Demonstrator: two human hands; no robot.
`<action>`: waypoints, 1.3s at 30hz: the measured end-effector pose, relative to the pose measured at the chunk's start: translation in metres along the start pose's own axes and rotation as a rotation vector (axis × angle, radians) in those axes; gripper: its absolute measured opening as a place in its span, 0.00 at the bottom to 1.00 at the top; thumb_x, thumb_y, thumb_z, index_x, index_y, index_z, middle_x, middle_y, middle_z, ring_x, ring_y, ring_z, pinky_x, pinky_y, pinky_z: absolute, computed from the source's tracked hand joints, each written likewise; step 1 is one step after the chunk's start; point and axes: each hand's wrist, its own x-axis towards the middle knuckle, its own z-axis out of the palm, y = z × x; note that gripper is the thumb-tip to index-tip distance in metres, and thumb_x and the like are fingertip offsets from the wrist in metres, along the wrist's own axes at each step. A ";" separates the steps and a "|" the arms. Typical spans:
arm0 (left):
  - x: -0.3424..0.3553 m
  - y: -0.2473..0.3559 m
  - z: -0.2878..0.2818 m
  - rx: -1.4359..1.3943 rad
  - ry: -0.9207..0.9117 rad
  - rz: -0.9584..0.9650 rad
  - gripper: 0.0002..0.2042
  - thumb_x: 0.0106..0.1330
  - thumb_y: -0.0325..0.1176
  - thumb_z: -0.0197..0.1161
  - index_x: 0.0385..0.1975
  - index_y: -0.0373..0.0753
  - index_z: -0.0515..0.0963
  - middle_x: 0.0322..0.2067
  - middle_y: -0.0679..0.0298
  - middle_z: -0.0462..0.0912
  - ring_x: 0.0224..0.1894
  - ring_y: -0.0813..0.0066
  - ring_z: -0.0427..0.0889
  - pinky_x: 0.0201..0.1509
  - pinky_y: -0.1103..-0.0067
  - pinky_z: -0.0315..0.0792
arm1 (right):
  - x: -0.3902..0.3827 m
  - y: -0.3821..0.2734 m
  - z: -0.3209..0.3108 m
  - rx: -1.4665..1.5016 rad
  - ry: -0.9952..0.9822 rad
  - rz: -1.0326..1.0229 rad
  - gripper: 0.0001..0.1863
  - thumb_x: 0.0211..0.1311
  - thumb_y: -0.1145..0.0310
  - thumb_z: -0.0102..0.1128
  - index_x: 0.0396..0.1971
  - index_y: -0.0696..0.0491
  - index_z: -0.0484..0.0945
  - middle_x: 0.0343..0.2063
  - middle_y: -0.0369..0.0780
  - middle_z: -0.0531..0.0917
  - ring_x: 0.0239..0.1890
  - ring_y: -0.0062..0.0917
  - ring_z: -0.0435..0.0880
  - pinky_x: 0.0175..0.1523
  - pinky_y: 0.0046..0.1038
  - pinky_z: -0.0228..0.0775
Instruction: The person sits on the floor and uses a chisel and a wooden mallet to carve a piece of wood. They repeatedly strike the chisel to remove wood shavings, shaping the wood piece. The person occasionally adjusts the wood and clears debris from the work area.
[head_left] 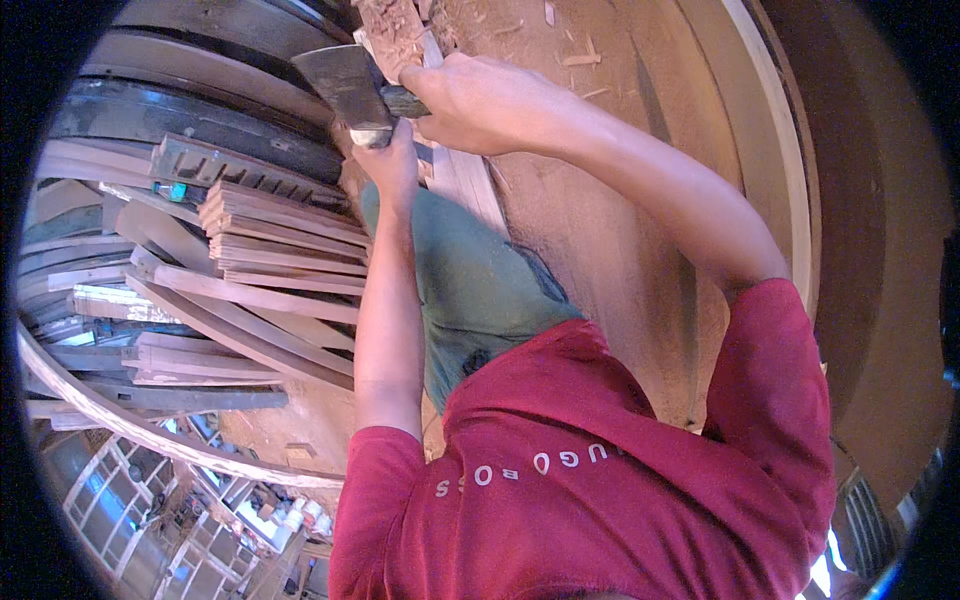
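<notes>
The hatchet (350,90), at twelve o'clock, sits gripped by its handle in the right hand (480,100), fingers curled tight. The left hand (392,160) closes on a pale wood strip (468,180) just below the blade. Sawdust covers the earthen floor (590,220). At nine o'clock, stacked planks (280,240) crowd close beside the left arm; window frames (130,490) lean at seven.
</notes>
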 end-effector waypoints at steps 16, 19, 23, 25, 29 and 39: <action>-0.009 -0.014 -0.017 -0.107 -0.092 -0.111 0.07 0.62 0.21 0.63 0.38 0.37 0.75 0.28 0.68 0.78 0.28 0.81 0.77 0.32 0.81 0.72 | -0.023 0.029 0.045 0.377 0.049 0.139 0.22 0.66 0.59 0.58 0.51 0.59 0.71 0.36 0.58 0.83 0.42 0.55 0.83 0.45 0.49 0.75; -0.031 -0.014 -0.030 -0.367 0.041 -0.232 0.06 0.64 0.21 0.60 0.34 0.40 0.72 0.24 0.70 0.73 0.24 0.82 0.71 0.27 0.81 0.68 | -0.055 0.039 0.079 0.499 0.140 0.260 0.23 0.65 0.58 0.59 0.52 0.59 0.71 0.38 0.59 0.82 0.43 0.55 0.83 0.46 0.49 0.74; -0.034 -0.009 -0.036 -0.504 0.155 -0.058 0.07 0.63 0.20 0.56 0.28 0.41 0.68 0.20 0.70 0.68 0.21 0.81 0.65 0.26 0.80 0.64 | -0.094 0.059 0.144 0.525 0.055 0.475 0.23 0.62 0.58 0.61 0.49 0.60 0.73 0.39 0.60 0.82 0.45 0.56 0.82 0.50 0.50 0.74; -0.018 -0.013 -0.028 -0.423 0.145 -0.092 0.07 0.63 0.19 0.56 0.29 0.41 0.69 0.21 0.69 0.70 0.21 0.79 0.66 0.27 0.78 0.65 | -0.109 0.062 0.176 0.517 -0.061 0.559 0.23 0.61 0.58 0.62 0.48 0.61 0.74 0.40 0.61 0.82 0.47 0.56 0.81 0.52 0.51 0.74; 0.001 -0.026 -0.008 -0.384 0.008 -0.078 0.07 0.61 0.18 0.57 0.33 0.39 0.69 0.24 0.65 0.74 0.22 0.76 0.71 0.28 0.79 0.68 | -0.125 0.057 0.214 0.501 -0.188 0.602 0.24 0.61 0.59 0.62 0.50 0.61 0.73 0.41 0.62 0.81 0.48 0.57 0.81 0.54 0.50 0.73; 0.000 -0.037 -0.008 -0.269 -0.051 -0.091 0.04 0.62 0.20 0.59 0.31 0.37 0.73 0.25 0.66 0.78 0.27 0.79 0.78 0.33 0.81 0.75 | -0.126 0.058 0.217 0.528 -0.169 0.561 0.25 0.61 0.61 0.61 0.51 0.63 0.71 0.42 0.63 0.81 0.50 0.58 0.79 0.55 0.51 0.71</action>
